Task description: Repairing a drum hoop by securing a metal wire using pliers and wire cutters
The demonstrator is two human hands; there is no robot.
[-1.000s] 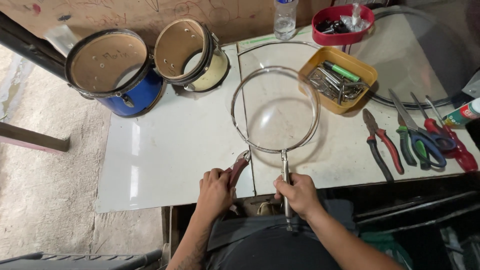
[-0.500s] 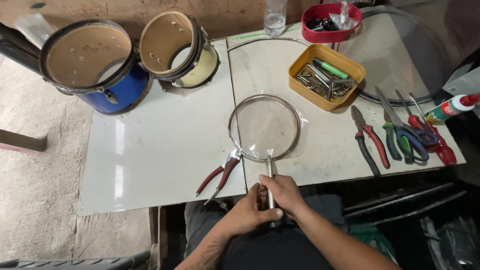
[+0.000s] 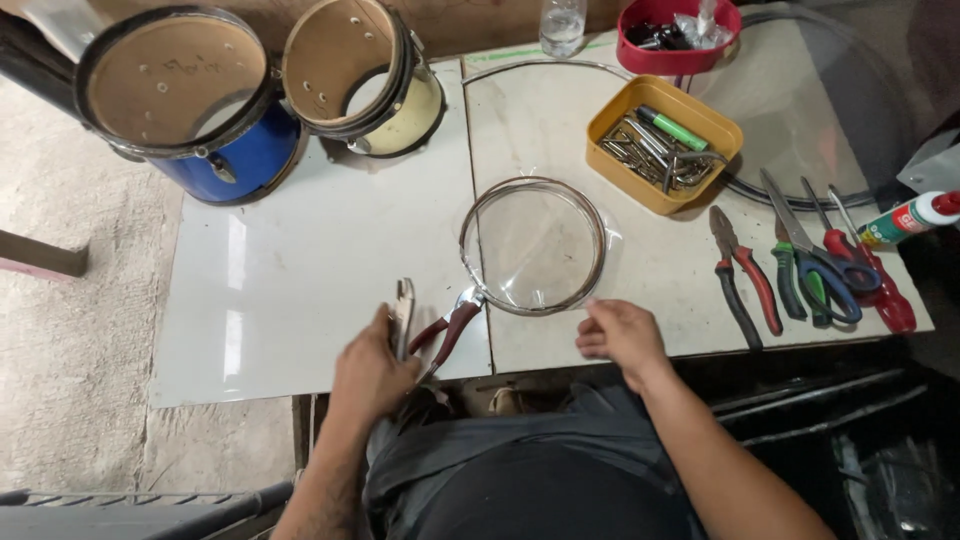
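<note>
A metal ring (image 3: 533,186) with a clear film stretched across it lies flat on the white table (image 3: 300,290). Red-handled pliers (image 3: 452,328) rest with their jaws touching the ring's lower left rim. My left hand (image 3: 372,372) is at the table's front edge, just left of the pliers. It grips a narrow metal piece (image 3: 403,308) that sticks up from the fist. My right hand (image 3: 622,338) rests at the front edge by the ring's lower right rim. Its fingers are loosely curled and nothing shows in them.
A blue drum shell (image 3: 180,100) and a cream drum shell (image 3: 365,75) stand at the back left. A yellow tray (image 3: 618,115) of metal rods, a red bowl (image 3: 640,55) and a bottle (image 3: 562,20) sit behind the ring. Pliers (image 3: 742,280), scissors (image 3: 812,262) and a glue bottle (image 3: 905,215) lie right.
Both hands were together on a metal handle at the ring's near rim. Now they are apart: the left has moved left holding a metal piece, and the right has come off.
</note>
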